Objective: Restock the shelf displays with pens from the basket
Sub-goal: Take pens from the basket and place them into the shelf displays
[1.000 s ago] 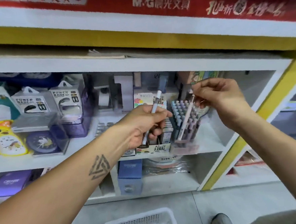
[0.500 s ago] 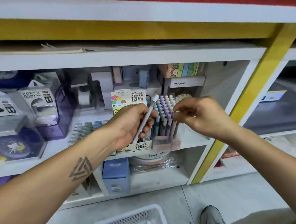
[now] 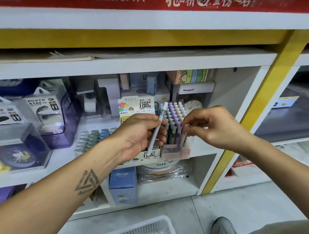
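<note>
- Single head-worn wide-angle view, facing forward and slightly down, close to the white shelf [image 3: 128, 64].
- Its lower edge catches the floor and basket [image 3: 138, 233] below.

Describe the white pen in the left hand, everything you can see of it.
The white pen is slim and pale, smooth like plastic, with a slightly wider cap-like end at the top. It stands tilted, top leaning right, lower tip near the front of the yellow lead-refill box. The left hand grips it around the middle, fingers curled over the barrel and hiding part of it. It sits in front of the clear pen display, just left of the rows of pastel pens, not yet slotted in. No print is legible.
</note>
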